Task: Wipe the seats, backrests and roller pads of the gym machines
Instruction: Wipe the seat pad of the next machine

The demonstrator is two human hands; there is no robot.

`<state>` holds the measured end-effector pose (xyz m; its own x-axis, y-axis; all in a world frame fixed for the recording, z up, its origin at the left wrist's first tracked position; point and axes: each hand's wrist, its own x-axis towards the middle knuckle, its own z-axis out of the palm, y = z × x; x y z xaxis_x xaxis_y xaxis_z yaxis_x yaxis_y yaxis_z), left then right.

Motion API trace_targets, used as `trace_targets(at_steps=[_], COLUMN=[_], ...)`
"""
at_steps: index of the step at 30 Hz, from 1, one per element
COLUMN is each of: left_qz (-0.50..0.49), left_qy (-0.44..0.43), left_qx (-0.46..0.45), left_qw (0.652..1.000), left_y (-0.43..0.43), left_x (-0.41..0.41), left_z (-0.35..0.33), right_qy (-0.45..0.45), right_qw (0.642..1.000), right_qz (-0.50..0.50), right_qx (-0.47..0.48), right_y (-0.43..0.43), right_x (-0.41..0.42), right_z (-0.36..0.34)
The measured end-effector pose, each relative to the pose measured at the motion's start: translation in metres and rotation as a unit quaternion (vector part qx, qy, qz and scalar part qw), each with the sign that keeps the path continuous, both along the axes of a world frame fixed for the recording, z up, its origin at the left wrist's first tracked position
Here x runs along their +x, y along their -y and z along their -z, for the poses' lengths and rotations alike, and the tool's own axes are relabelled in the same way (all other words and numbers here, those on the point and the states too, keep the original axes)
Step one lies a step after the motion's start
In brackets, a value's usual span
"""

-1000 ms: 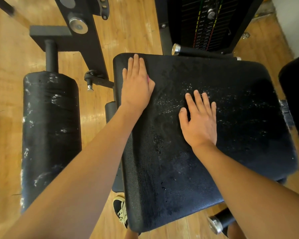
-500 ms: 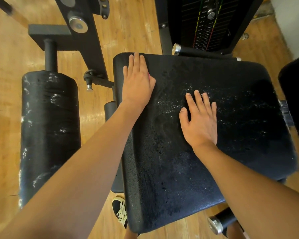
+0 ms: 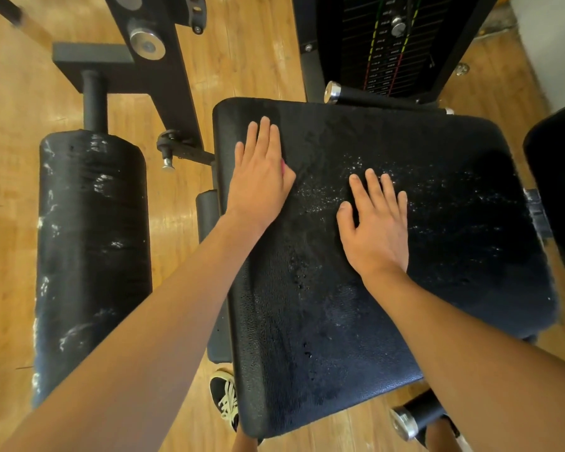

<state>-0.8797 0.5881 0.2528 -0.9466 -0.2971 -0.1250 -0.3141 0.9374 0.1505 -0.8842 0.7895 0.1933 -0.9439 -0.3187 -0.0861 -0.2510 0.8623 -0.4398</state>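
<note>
A large black seat pad [image 3: 437,177] fills the middle of the view, its textured surface speckled with wet droplets. My left hand [image 3: 258,177] lies flat on the pad near its far left corner, fingers straight and together. A small pink edge [image 3: 282,166] shows from under its palm; what it belongs to is hidden. My right hand [image 3: 375,223] rests flat on the middle of the pad, fingers slightly spread among the droplets. A black roller pad [image 3: 92,256] with white scuffs stands to the left of the seat.
The black machine frame [image 3: 157,60] and a pull pin [image 3: 168,164] sit beside the seat's left edge. A weight stack [image 3: 392,44] stands behind it, and another black pad [image 3: 561,190] to the right. Chrome-capped handles [image 3: 331,91] flank the seat. My shoe [image 3: 225,399] is on the wooden floor.
</note>
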Motion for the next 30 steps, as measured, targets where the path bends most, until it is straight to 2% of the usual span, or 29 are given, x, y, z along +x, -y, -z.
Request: trace_targets(at_steps=[5, 9, 14, 25, 30], left_qz=[-0.011, 0.010, -0.016, -0.047, -0.044], left_qy=[0.010, -0.007, -0.027, -0.007, -0.017], left_qx=[0.002, 0.015, 0.020, 0.006, 0.014], left_qw=[1.000, 1.000, 0.999, 0.999, 0.999], left_y=[0.001, -0.006, -0.020, -0.016, -0.025], left_x=[-0.011, 0.015, 0.044, 0.010, 0.027], left_z=[-0.001, 0.001, 0.003, 0.002, 0.003], right_qy=[-0.004, -0.003, -0.005, -0.008, -0.004], right_qw=[1.000, 1.000, 1.000, 1.000, 1.000], right_qz=[-0.002, -0.003, -0.003, -0.003, -0.004], right_qx=[0.003, 0.000, -0.002, -0.002, -0.004], right_y=[0.001, 0.000, 0.001, 0.000, 0.000], right_x=[0.000, 0.000, 0.000, 0.000, 0.000], right_z=[-0.001, -0.001, -0.001, -0.002, -0.003])
